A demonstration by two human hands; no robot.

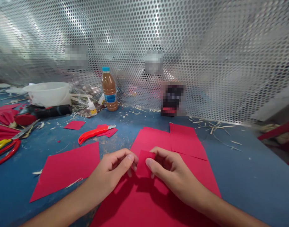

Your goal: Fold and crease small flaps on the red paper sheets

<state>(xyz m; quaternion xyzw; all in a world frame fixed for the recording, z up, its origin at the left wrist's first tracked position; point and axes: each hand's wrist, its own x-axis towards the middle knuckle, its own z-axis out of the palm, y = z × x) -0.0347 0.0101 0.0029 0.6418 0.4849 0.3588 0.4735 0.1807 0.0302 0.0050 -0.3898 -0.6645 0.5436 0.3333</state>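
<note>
A small red paper piece (142,164) is pinched between the thumb and fingers of my right hand (168,165), raised above a large red sheet (156,208). My left hand (119,164) is closed at the piece's left edge, thumb against the fingers; whether it grips anything is too small to tell. Another red sheet (188,140) overlaps the large one at its back right. To the left, a separate red sheet (69,167) lies flat on the blue table (260,176). A red-handled cutter (92,134) rests behind that sheet, partly over small red pieces (111,132).
At the left are scissors (7,148), a black and red tool (42,113) and a white tub (50,94). A glue bottle (92,107) and a brown-filled bottle (110,91) stand near the perforated metal panel (125,37). Thin scraps (215,126) litter the back.
</note>
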